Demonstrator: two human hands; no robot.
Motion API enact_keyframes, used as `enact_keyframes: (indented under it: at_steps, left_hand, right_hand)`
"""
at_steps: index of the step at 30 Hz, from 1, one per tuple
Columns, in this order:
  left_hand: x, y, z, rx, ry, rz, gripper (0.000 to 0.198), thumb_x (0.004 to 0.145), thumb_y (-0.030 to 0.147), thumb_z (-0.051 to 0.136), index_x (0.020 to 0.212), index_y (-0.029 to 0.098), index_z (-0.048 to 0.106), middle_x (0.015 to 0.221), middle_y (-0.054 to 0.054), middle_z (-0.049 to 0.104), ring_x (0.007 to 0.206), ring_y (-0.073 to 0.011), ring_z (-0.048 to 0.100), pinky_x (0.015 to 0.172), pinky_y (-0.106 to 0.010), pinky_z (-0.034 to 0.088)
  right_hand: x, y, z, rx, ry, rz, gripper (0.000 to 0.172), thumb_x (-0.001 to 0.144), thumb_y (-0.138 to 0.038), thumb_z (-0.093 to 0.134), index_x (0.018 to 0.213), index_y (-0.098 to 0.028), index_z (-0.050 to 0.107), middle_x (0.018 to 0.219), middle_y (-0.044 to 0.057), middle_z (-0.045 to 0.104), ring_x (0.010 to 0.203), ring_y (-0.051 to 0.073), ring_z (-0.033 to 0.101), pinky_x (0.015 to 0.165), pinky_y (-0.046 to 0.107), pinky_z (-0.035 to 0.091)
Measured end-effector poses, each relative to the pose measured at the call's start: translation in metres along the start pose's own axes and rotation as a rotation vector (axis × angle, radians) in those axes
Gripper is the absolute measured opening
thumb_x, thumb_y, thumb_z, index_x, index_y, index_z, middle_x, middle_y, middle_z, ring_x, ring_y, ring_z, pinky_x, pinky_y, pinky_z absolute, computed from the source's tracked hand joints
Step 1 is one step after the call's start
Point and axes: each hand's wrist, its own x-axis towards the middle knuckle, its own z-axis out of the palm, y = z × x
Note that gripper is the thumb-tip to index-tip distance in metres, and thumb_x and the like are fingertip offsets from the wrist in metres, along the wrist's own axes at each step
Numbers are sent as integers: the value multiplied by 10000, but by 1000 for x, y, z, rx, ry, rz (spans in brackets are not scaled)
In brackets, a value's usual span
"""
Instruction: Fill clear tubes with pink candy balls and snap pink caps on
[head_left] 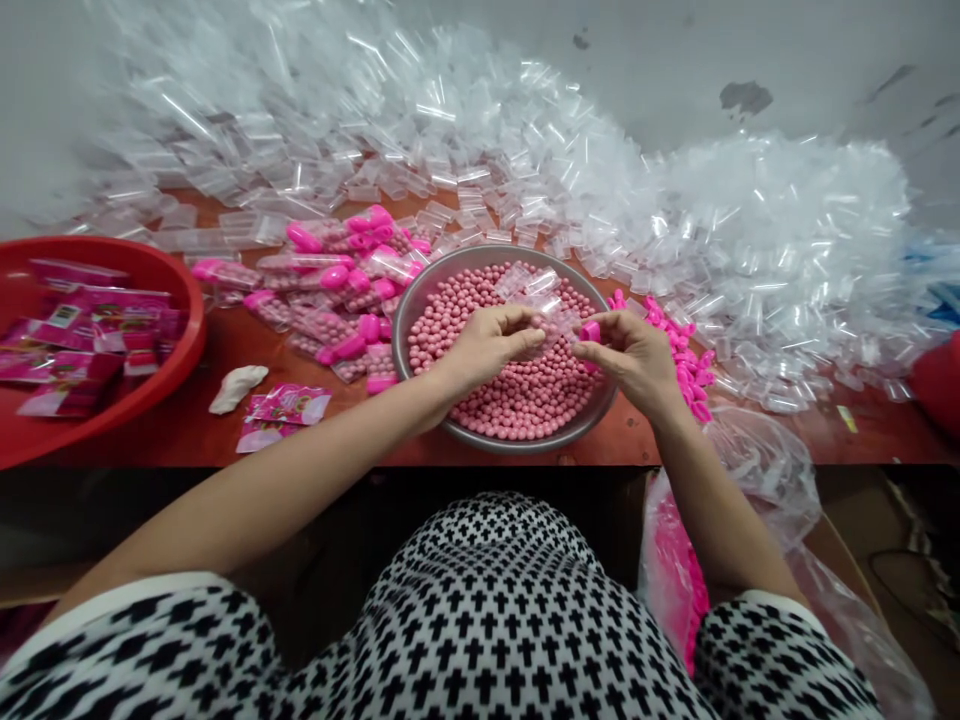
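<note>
A grey metal bowl (pixel 403 372) full of round pink candies (pixel 517 400) sits at the table's front edge. Above it my left hand (pixel 499 345) pinches a clear plastic tube (pixel 553 325). My right hand (pixel 626 352), close on the right, grips a small bright pink cap (pixel 590 332) between thumb and fingers, near the tube's end. More clear tubes (pixel 529 283) lie on the candies just beyond my left hand. Left of the bowl is a pile of filled tubes with pink caps (pixel 345 285). Loose pink pieces (pixel 688 365) lie behind my right hand.
A large heap of clear tubes (pixel 487 130) runs along the wall. At the left stands a red basin (pixel 196 310) with pink packets (pixel 112 330). A white lump (pixel 238 388) and packets (pixel 285 408) lie nearby. A plastic bag (pixel 765 470) hangs at the right edge.
</note>
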Motion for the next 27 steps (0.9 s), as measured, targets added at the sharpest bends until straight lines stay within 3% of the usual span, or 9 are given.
enact_keyframes:
  at_steps: [3, 6, 11, 15, 19, 22, 27]
  left_hand:
    - [-2, -1, 1, 244, -57, 102, 179, 782, 285, 762, 892, 144, 768, 905, -56, 763, 852, -166, 693, 834, -306, 550]
    - [-4, 0, 2, 403, -68, 167, 186, 823, 275, 716, 959, 173, 790, 967, -51, 780, 919, -181, 700, 877, -308, 534]
    - [-6, 1, -1, 463, -64, 202, 186, 839, 288, 700, 960, 189, 801, 925, -27, 781, 898, -189, 712, 836, -287, 538]
    - [-6, 2, 0, 492, -64, 221, 180, 843, 280, 703, 966, 200, 806, 935, -25, 793, 903, -189, 717, 858, -291, 534]
    - [-8, 3, 3, 471, -49, 217, 185, 844, 325, 714, 939, 203, 815, 946, -28, 801, 911, -205, 727, 851, -295, 542]
    - [-11, 4, 3, 436, -6, 228, 203, 838, 350, 721, 926, 196, 820, 968, -36, 805, 925, -220, 735, 850, -301, 556]
    - [-14, 5, 3, 459, 31, 281, 203, 847, 333, 715, 950, 195, 822, 975, -45, 809, 885, -211, 744, 827, -296, 559]
  right_hand:
    - [8, -5, -5, 82, 2, -26, 433, 628, -466, 912, 859, -217, 644, 780, -14, 706, 679, 144, 653, 644, 279, 548]
    - [12, -14, -5, -71, -58, -191, 369, 716, -503, 858, 877, -217, 689, 768, -4, 709, 663, 149, 648, 611, 274, 537]
    - [5, -27, -5, -429, -169, -463, 243, 917, -421, 690, 1057, -236, 764, 1067, 82, 772, 965, 223, 722, 847, 347, 588]
    - [0, -27, -7, -521, -137, -480, 260, 930, -337, 678, 1165, -253, 750, 1089, 80, 770, 978, 222, 726, 880, 351, 585]
    - [6, -20, -3, -394, -120, -436, 249, 902, -392, 713, 1077, -223, 768, 882, 51, 768, 790, 192, 705, 752, 314, 570]
    - [8, -16, 0, -250, -151, -418, 264, 906, -432, 704, 1010, -197, 762, 888, 59, 766, 794, 191, 704, 723, 303, 551]
    - [3, -16, -1, -385, -197, -457, 263, 933, -464, 661, 935, -208, 720, 825, 38, 735, 734, 173, 664, 696, 294, 523]
